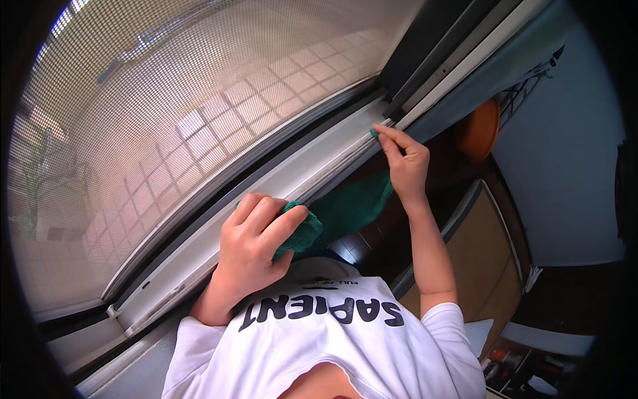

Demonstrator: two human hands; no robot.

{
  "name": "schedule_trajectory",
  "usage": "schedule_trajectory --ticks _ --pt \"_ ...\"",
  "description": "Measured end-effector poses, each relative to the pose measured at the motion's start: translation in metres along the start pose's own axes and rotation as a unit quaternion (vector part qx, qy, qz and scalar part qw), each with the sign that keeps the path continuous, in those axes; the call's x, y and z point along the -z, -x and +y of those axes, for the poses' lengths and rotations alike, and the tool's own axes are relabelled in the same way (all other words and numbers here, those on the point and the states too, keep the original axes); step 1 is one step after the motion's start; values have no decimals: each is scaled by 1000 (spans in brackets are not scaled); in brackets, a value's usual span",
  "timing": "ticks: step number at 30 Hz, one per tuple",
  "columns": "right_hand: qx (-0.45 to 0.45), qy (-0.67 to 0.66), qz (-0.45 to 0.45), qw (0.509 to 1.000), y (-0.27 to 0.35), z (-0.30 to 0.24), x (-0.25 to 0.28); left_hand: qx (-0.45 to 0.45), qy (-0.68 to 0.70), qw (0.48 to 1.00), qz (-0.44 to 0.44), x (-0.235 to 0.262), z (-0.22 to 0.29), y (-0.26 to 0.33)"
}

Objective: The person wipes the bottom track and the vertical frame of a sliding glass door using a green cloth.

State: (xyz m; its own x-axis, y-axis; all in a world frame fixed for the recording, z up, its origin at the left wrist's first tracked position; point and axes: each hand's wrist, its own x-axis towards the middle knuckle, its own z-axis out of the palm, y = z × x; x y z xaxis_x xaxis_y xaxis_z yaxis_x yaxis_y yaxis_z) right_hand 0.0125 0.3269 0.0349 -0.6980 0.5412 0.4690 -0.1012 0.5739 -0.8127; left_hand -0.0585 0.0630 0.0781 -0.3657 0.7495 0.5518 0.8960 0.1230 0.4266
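Note:
A green cloth (pixel 352 206) stretches between my two hands beside the white window sill (pixel 292 163). My left hand (pixel 252 233) is closed around a bunched part of it, close over the sill's inner edge. Farther off to the right, my right hand (pixel 405 156) pinches a corner of the cloth between thumb and fingertips, near the far end of the sill. The middle of the cloth hangs down below the sill, partly in shadow.
A mesh screen (pixel 219 100) in a dark frame runs along the left, with tiled ground beyond it. To the right are a pale curtain (pixel 492 63), an orange round object (pixel 480 130) and a brown panel (pixel 488 253). Items sit in an open box (pixel 525 372) at lower right.

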Motion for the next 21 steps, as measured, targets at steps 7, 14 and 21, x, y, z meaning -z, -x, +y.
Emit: schedule_trajectory --ticks 7,14,21 --pt "36 62 -175 982 38 -38 -26 9 -10 1000 -1 0 0 1" --pt "53 56 -26 997 33 -20 -30 5 4 1000 -3 -1 -2 3" --pt "68 78 -26 994 8 -1 -6 -6 0 1000 3 0 -1 1"
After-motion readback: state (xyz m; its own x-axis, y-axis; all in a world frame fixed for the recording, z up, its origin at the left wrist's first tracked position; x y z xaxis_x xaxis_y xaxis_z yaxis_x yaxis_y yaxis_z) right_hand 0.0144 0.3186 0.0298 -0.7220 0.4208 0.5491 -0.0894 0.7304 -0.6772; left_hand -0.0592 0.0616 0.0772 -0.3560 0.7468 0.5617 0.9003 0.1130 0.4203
